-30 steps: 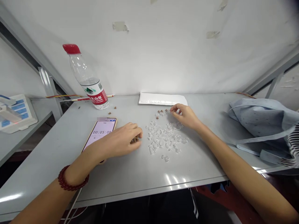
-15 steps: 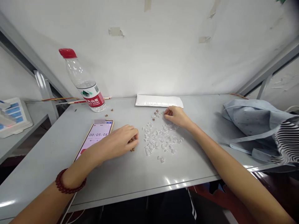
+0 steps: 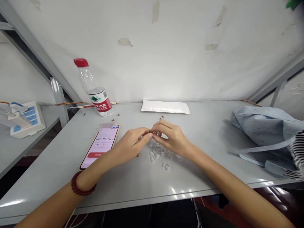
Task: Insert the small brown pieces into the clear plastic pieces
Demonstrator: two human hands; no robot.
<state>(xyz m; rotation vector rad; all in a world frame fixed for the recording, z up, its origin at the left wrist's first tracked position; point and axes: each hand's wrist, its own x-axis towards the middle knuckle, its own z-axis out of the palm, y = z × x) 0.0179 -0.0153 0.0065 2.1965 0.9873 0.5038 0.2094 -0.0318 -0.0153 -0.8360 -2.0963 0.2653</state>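
Note:
My left hand and my right hand meet fingertip to fingertip over the middle of the grey table. Between the right fingers a tiny clear bottle shows in part. The left thumb and forefinger pinch a small brown cork at its end, mostly hidden by the fingertips. Beneath and in front of my hands lies a loose pile of tiny clear bottles, with one bottle apart nearer me. Brown corks peek out under the left hand. Behind the right hand sit a few corked bottles.
A phone running a timer lies left of my left hand. Behind it stands a red-capped water bottle. A white packet rests against the wall. A pale blue cloth bag is at right, a power strip far left.
My right hand has come back from the corked bottles toward me and to the left. My left hand has risen to the right, off the corks, and the fingertips now meet.

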